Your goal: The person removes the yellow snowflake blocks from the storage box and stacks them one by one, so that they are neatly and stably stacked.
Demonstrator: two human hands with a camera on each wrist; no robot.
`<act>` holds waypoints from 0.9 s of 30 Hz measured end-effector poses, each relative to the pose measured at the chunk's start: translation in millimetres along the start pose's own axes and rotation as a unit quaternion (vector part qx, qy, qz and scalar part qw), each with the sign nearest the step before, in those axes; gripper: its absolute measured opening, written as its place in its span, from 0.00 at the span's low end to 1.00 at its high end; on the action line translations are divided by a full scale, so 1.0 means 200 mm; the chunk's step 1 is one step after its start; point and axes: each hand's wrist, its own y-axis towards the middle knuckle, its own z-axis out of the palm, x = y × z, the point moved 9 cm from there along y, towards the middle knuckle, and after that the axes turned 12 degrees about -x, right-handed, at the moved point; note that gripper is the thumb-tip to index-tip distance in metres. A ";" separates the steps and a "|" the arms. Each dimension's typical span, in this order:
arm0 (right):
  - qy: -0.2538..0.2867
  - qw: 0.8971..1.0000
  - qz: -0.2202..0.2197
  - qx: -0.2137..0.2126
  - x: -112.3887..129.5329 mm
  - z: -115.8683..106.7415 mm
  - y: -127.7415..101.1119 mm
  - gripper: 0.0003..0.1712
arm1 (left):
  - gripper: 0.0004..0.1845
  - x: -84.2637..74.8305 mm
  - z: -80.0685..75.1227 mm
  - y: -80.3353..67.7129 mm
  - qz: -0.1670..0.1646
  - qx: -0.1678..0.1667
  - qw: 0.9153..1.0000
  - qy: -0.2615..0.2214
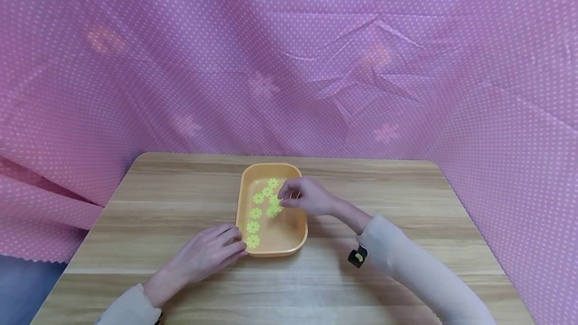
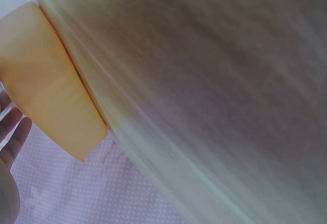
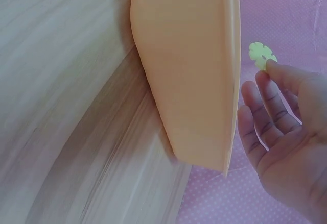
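Observation:
An orange tray with rounded corners holds several yellow-green flower-shaped interlocking discs. Some of them form a row down its left side, while others bunch near the middle. My right hand is above the tray's right side, and in the right wrist view thumb and index finger pinch one notched disc by its edge, just past the rim. At the near left corner, my left hand rests its fingertips on the rim. The left wrist view shows its loosely extended fingers against the tray's edge.
The tray stands on a wood-grain table. A pink dotted curtain hangs behind the table and along both sides. A black strap with a small device is on the right wrist.

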 end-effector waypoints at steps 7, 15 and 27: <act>0.026 0.999 0.003 -0.024 -0.02 -0.08 -0.03 0.08 | 0.10 0.00 0.00 0.00 0.004 -0.004 1.000 0.003; 0.051 0.997 0.024 -0.045 -0.05 -0.15 -0.06 0.08 | 0.10 -0.01 0.00 0.00 0.005 -0.009 1.000 0.000; 0.057 0.992 0.062 -0.096 -0.11 -0.28 -0.14 0.05 | 0.09 -0.03 -0.01 0.00 0.005 -0.008 1.000 0.000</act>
